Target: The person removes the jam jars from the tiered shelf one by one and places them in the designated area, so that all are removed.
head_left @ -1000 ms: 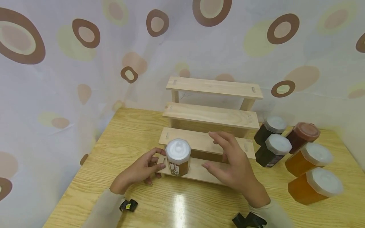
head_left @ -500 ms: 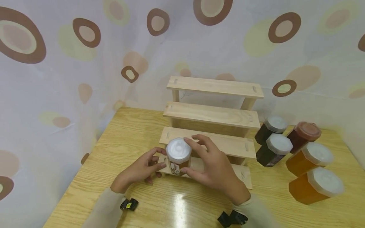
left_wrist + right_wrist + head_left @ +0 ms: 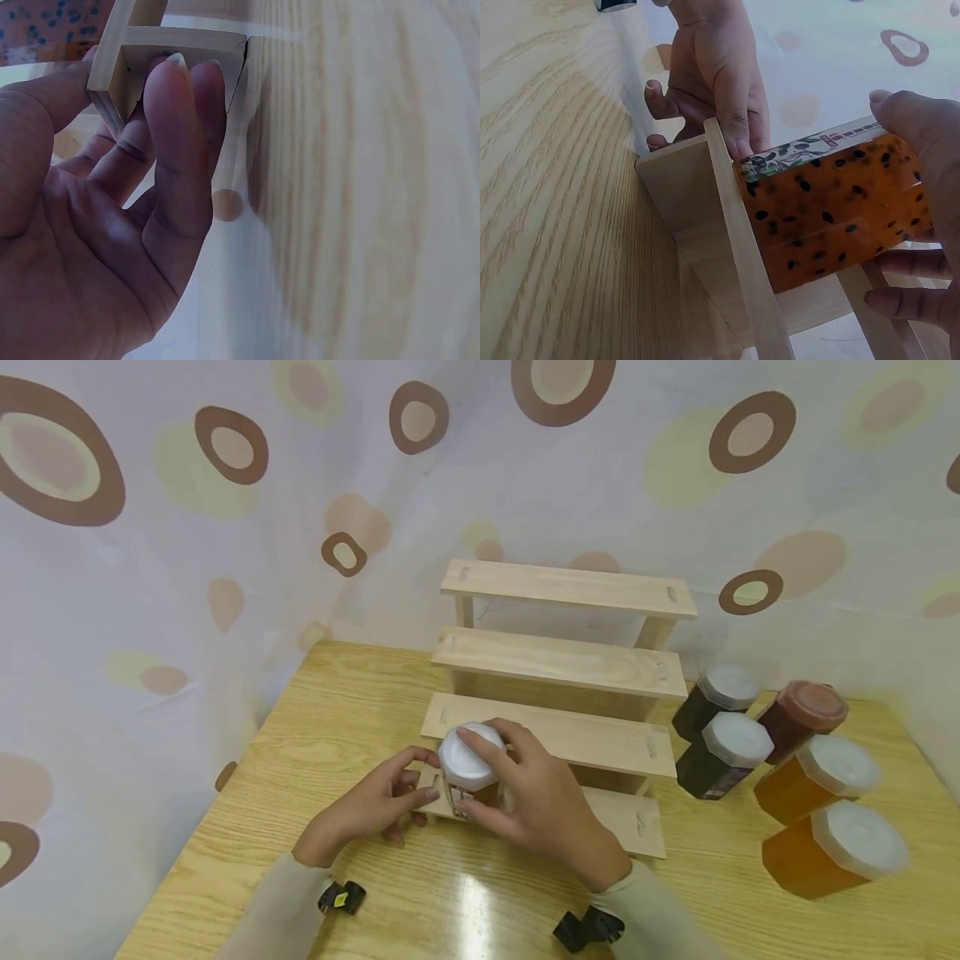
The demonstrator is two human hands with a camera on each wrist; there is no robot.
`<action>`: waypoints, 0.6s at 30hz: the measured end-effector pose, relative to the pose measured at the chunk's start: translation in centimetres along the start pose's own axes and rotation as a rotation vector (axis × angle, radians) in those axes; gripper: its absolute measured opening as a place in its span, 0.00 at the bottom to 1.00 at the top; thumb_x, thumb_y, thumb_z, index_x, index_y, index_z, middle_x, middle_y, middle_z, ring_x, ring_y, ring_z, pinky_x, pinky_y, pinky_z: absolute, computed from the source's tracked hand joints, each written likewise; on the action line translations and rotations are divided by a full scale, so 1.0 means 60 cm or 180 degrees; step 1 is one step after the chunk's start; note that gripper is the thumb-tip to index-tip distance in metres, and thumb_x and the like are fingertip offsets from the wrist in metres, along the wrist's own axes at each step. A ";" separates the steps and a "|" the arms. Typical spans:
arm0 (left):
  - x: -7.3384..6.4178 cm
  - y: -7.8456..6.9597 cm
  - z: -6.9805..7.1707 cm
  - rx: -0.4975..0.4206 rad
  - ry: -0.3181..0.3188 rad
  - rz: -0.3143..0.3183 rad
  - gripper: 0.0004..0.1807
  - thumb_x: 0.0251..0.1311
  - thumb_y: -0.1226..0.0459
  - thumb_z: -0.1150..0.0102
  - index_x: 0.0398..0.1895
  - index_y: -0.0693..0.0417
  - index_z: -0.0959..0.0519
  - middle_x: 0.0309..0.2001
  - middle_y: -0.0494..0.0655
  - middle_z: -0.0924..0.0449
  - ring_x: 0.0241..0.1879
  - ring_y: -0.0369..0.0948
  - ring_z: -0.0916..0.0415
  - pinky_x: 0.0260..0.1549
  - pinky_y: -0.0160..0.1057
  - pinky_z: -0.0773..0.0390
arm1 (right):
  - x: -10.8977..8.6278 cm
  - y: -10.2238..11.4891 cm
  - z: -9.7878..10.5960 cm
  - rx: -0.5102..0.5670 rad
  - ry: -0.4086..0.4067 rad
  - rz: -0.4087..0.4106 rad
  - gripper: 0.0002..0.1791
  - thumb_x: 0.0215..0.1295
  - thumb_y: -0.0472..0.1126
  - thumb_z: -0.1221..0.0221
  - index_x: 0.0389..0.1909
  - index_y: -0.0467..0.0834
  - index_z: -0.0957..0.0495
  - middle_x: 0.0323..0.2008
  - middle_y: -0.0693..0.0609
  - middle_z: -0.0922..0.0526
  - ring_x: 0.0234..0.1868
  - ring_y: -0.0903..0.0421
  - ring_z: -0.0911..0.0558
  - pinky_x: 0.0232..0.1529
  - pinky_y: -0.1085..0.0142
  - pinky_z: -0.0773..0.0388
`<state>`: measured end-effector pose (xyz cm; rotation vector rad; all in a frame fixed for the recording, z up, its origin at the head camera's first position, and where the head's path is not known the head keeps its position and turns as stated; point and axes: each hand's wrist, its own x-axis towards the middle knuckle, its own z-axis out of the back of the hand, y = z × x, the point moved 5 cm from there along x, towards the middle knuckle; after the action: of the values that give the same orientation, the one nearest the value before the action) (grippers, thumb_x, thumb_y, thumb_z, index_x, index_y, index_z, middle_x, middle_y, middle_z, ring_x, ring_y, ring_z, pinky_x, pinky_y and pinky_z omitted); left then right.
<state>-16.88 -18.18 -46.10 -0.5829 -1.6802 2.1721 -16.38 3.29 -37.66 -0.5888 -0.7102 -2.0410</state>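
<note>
A jar (image 3: 462,763) with a white lid stands upright on the left part of the lowest step of a wooden tiered rack (image 3: 624,817). In the right wrist view the jar's orange filling (image 3: 832,214) shows black seeds, with a printed label along one side. My right hand (image 3: 546,797) grips it, thumb at the label and fingers on the opposite side, the index finger over the lid. My left hand (image 3: 367,806) holds the left end of that lowest step. Close up, its fingers (image 3: 176,142) curl around the step's wooden end.
To the right of the rack stand two dark jars (image 3: 722,756), a red-brown jar (image 3: 801,718) and two orange jars (image 3: 832,850). The rack's upper steps (image 3: 558,660) rise toward a patterned cloth (image 3: 555,485). All stand on a wood-grain table (image 3: 330,727).
My right hand has moved left from beside the jar and closed its fingers around it. The left hand and the jar have stayed in place.
</note>
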 end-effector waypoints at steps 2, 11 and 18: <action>0.000 -0.001 -0.001 -0.0016 0.0023 -0.0031 0.20 0.78 0.64 0.45 0.68 0.51 0.35 0.30 0.66 0.26 0.29 0.51 0.17 0.14 0.40 0.19 | 0.002 0.001 -0.003 0.0001 -0.0017 -0.0004 0.38 0.69 0.64 0.37 0.74 0.50 0.31 0.60 0.39 0.25 0.45 0.50 0.17 0.33 0.61 0.17; -0.001 -0.003 0.001 0.0009 -0.0029 0.0042 0.20 0.78 0.62 0.44 0.68 0.49 0.35 0.32 0.65 0.24 0.29 0.52 0.18 0.15 0.40 0.20 | 0.007 0.007 -0.009 0.0094 -0.0114 -0.0025 0.41 0.58 0.54 0.25 0.71 0.48 0.29 0.57 0.38 0.24 0.48 0.47 0.17 0.40 0.57 0.15; -0.001 -0.002 0.000 -0.0010 0.0028 -0.0071 0.21 0.78 0.64 0.45 0.68 0.52 0.35 0.30 0.67 0.27 0.28 0.52 0.18 0.14 0.39 0.20 | 0.004 0.002 -0.011 0.0295 -0.0136 0.0008 0.36 0.65 0.55 0.31 0.70 0.47 0.28 0.57 0.38 0.25 0.50 0.47 0.18 0.43 0.58 0.15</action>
<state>-16.82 -18.15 -45.96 -0.5710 -1.6779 2.1488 -16.50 2.65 -37.91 -0.5807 -0.8243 -1.9868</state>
